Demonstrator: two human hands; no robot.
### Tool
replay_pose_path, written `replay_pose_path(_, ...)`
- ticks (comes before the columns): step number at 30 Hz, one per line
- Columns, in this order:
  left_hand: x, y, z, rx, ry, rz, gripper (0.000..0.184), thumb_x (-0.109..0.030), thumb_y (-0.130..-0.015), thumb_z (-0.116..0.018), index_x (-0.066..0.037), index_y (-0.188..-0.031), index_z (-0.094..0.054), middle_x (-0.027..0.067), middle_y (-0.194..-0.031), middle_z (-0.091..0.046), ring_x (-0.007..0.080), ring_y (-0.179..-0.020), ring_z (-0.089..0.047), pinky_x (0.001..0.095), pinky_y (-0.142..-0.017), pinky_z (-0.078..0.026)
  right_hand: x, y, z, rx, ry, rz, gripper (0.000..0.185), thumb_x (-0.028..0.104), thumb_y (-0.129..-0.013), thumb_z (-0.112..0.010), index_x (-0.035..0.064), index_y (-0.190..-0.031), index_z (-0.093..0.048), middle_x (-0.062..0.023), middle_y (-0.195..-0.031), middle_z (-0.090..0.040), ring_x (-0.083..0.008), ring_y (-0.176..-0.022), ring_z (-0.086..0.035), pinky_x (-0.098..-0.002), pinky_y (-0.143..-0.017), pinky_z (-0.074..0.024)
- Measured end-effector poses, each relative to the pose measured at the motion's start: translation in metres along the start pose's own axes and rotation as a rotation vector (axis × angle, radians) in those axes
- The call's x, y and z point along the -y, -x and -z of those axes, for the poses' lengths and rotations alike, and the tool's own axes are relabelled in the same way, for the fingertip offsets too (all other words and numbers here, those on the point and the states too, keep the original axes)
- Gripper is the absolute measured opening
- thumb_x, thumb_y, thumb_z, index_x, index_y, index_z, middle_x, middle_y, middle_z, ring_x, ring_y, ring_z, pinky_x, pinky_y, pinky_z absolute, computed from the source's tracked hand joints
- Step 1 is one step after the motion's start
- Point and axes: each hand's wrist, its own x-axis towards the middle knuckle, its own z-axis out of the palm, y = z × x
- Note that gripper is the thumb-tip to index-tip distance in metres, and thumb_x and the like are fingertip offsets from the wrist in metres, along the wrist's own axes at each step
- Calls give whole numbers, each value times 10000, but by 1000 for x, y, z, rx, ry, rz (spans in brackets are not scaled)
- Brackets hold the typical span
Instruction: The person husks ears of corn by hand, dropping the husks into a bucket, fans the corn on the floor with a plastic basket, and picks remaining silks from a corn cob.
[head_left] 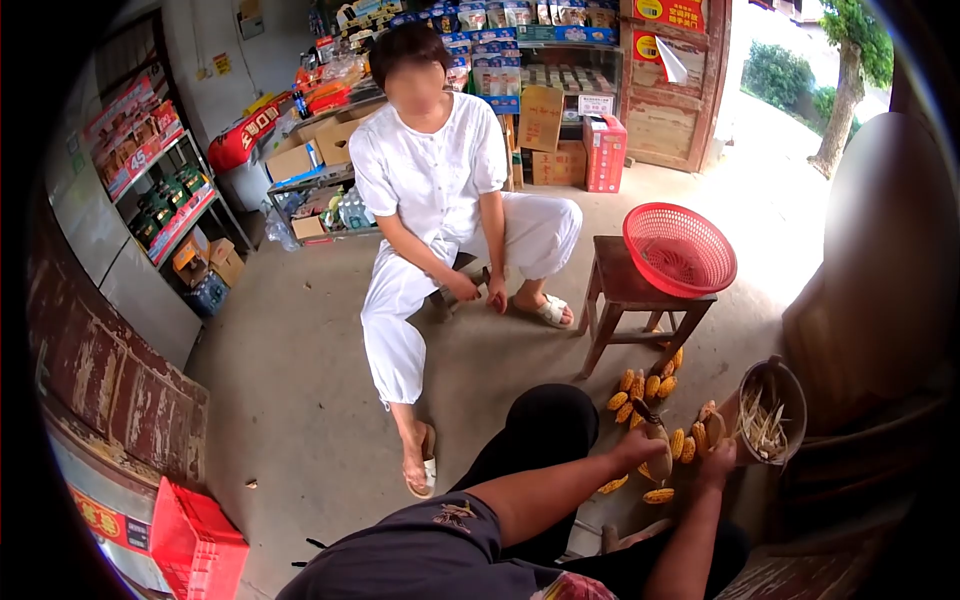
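The left hand (636, 450) grips a corn ear (658, 458); beside the bucket's (775, 378) left rim, the curled right hand's (717, 463) hold is unclear.

Left hand (636, 450) and right hand (717, 463) near yellow corn cobs (677, 443), red basket (712, 258) on a wooden stool (622, 272)

- The scene is viewed from the wearer's head, facing forward and down.
- The left hand (637, 450) and right hand (717, 463) are seen near, lower right.
- The wooden door (662, 125) is seen farther off, upper right.
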Motion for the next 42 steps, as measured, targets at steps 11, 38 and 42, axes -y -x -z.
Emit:
replay_pose_path(11, 1, 0, 3, -24, 136, 85, 408, -163, -743, -650, -32, -1128, -616, 60, -956, -640, 179, -847, -624, 315, -740, -514, 60, 50, -24, 736, -32, -429, 159, 238, -951, -621, 82, -935, -648, 70, -655, -531, -35, -500, -424, -195, -457, -332)
replay_pose_path(38, 8, -7, 12, 238, -25, 221, 430, -133, -777, -662, -9, -1179, -575, 52, -1021, -634, 142, -890, -603, 287, -806, -490, 58, 54, -24, 703, -18, -351, 166, 24, -819, -603, 23, -973, -666, 17, -828, -650, -66, -672, -574, -205, -597, -446)
replay_pose_path(42, -1, -5, 10, 252, -57, 236, 422, -153, -793, -666, -13, -1180, -573, 46, -1012, -629, 135, -882, -599, 283, -789, -490, 52, 52, -23, 672, -31, -321, 164, 38, -839, -576, 15, -977, -662, 18, -815, -640, -61, -673, -569, -208, -597, -441)
